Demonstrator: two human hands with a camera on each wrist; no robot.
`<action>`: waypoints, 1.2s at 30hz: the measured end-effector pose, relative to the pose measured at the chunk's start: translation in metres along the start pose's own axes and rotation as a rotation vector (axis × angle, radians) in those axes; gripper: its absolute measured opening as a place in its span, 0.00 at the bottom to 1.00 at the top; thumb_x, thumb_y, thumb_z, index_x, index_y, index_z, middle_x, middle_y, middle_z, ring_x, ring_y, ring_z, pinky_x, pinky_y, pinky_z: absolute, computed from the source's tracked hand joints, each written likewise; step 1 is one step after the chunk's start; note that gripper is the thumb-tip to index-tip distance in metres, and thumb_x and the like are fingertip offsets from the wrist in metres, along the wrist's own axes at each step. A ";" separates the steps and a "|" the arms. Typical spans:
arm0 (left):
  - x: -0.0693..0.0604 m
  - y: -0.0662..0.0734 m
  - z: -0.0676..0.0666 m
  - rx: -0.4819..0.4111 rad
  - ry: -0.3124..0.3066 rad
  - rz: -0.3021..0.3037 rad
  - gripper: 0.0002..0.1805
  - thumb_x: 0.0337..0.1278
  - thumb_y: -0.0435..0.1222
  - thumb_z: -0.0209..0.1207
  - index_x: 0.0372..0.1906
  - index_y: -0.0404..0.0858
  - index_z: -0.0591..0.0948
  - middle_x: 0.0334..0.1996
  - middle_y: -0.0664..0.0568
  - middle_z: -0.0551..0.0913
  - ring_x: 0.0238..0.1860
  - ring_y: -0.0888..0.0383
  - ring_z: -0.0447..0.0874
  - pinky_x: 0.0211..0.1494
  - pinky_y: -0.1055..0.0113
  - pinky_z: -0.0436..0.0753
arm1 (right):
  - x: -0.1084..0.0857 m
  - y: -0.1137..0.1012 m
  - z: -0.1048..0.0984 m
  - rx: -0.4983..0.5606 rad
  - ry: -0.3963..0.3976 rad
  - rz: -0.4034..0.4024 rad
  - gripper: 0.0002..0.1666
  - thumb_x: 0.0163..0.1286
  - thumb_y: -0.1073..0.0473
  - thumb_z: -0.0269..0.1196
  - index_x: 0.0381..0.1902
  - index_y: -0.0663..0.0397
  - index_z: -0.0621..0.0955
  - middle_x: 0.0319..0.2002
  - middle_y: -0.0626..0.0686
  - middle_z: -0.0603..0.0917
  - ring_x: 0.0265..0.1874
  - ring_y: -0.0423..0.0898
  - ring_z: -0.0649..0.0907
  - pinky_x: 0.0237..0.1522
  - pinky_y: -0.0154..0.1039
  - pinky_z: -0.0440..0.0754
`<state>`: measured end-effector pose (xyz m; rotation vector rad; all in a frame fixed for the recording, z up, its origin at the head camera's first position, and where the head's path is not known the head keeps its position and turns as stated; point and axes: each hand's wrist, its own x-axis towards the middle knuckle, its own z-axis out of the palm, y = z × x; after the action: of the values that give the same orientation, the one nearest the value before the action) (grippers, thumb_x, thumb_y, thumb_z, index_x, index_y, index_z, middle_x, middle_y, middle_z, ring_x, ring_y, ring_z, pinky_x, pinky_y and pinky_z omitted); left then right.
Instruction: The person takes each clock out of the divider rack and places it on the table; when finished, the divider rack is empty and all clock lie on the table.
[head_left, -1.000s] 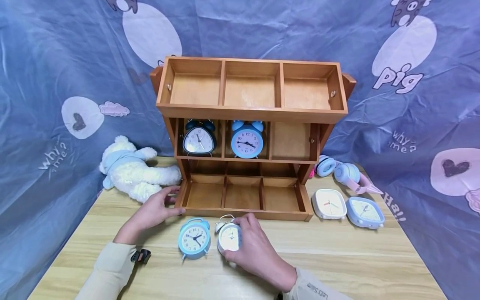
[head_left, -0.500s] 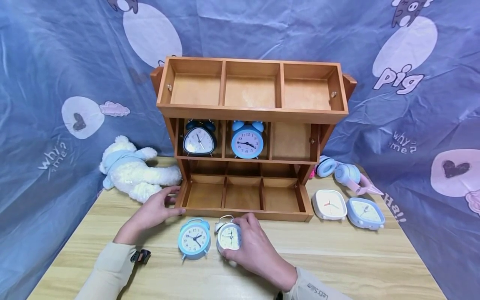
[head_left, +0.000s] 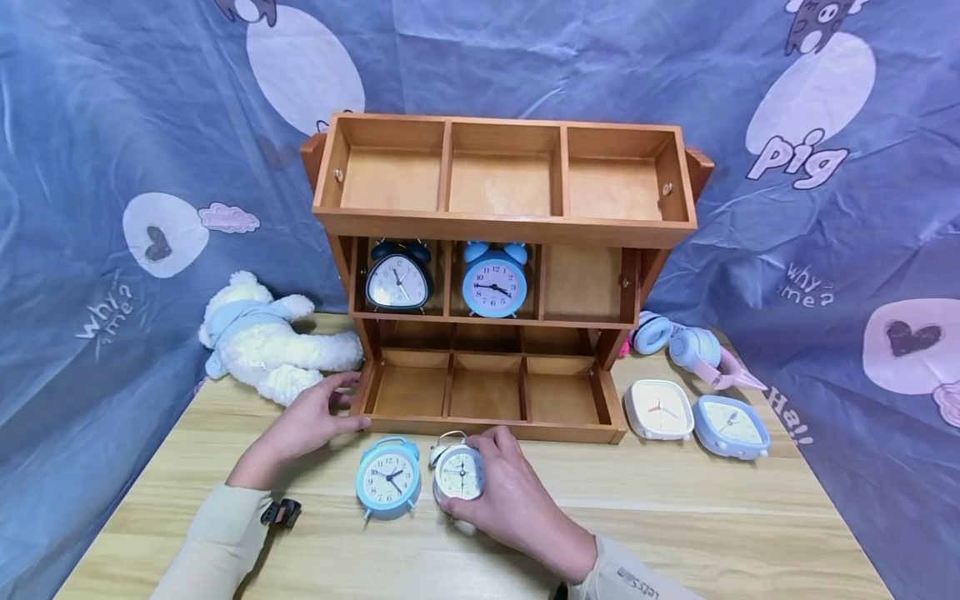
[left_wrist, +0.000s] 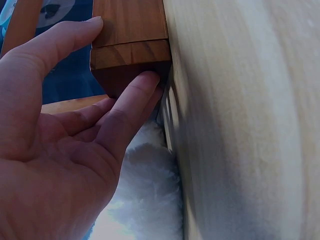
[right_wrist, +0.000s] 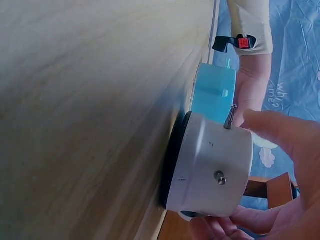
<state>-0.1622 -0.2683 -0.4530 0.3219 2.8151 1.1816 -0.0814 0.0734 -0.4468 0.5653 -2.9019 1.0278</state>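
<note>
A white twin-bell alarm clock (head_left: pixel 461 473) lies face up on the table, its black back toward the wood. My right hand (head_left: pixel 508 498) grips it by the rim between thumb and fingers; in the right wrist view the white clock's side (right_wrist: pixel 212 167) shows little metal feet. Just left of it, a light blue alarm clock (head_left: pixel 388 477) lies face up, untouched. My left hand (head_left: pixel 306 425) holds the front left corner of the wooden shelf (head_left: pixel 495 429). Seen from the left wrist, the thumb presses one face of the corner (left_wrist: pixel 131 52) and the fingers bend against its side.
On the middle tier stand a dark alarm clock (head_left: pixel 398 280) and a blue alarm clock (head_left: pixel 494 285). A white plush bear (head_left: pixel 273 342) lies left of the shelf. To the right are a white square clock (head_left: pixel 660 408), a blue square clock (head_left: pixel 731 426) and headphones (head_left: pixel 693 343).
Glare on the white clock's dial has faded, so its numerals and hands show more clearly. Both hands stay in nearly the same places.
</note>
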 end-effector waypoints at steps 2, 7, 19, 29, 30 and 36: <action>0.000 0.000 0.000 0.012 0.006 0.006 0.51 0.62 0.51 0.80 0.80 0.27 0.71 0.65 0.27 0.86 0.61 0.36 0.89 0.59 0.49 0.92 | 0.001 0.001 -0.002 -0.007 -0.001 -0.006 0.51 0.51 0.43 0.89 0.68 0.61 0.83 0.56 0.50 0.79 0.53 0.44 0.82 0.57 0.45 0.90; 0.001 0.001 0.000 0.016 0.002 -0.023 0.50 0.64 0.50 0.80 0.81 0.29 0.71 0.67 0.29 0.86 0.63 0.36 0.89 0.62 0.47 0.91 | 0.006 0.003 -0.013 -0.029 0.006 0.000 0.52 0.52 0.43 0.89 0.70 0.58 0.82 0.58 0.50 0.81 0.56 0.46 0.83 0.62 0.50 0.90; 0.001 0.004 0.000 -0.002 -0.018 -0.044 0.50 0.66 0.47 0.78 0.83 0.27 0.68 0.70 0.28 0.83 0.67 0.33 0.86 0.65 0.43 0.90 | 0.024 -0.008 -0.054 0.012 0.071 0.008 0.50 0.58 0.43 0.87 0.74 0.54 0.80 0.67 0.53 0.82 0.68 0.55 0.84 0.70 0.58 0.87; 0.001 0.005 -0.001 -0.022 -0.037 -0.062 0.50 0.67 0.46 0.78 0.84 0.27 0.67 0.74 0.28 0.80 0.70 0.33 0.85 0.70 0.38 0.87 | 0.055 -0.015 -0.109 0.047 0.200 -0.025 0.51 0.62 0.43 0.85 0.76 0.57 0.78 0.67 0.57 0.82 0.62 0.59 0.84 0.65 0.57 0.88; 0.001 0.004 0.000 -0.020 -0.036 -0.059 0.50 0.67 0.46 0.78 0.83 0.27 0.67 0.73 0.28 0.81 0.69 0.33 0.85 0.69 0.38 0.87 | 0.058 -0.016 -0.113 0.049 0.214 -0.031 0.51 0.62 0.44 0.85 0.76 0.58 0.78 0.67 0.58 0.81 0.62 0.59 0.84 0.65 0.57 0.88; 0.001 0.004 0.001 -0.007 -0.017 -0.048 0.50 0.65 0.46 0.78 0.82 0.26 0.68 0.69 0.28 0.84 0.66 0.34 0.88 0.63 0.44 0.91 | 0.070 -0.023 -0.127 0.064 0.272 -0.073 0.52 0.62 0.46 0.86 0.77 0.59 0.77 0.67 0.59 0.81 0.66 0.59 0.83 0.68 0.59 0.85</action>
<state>-0.1621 -0.2649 -0.4505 0.2615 2.7868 1.1728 -0.1533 0.1117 -0.3241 0.4868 -2.6028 1.0954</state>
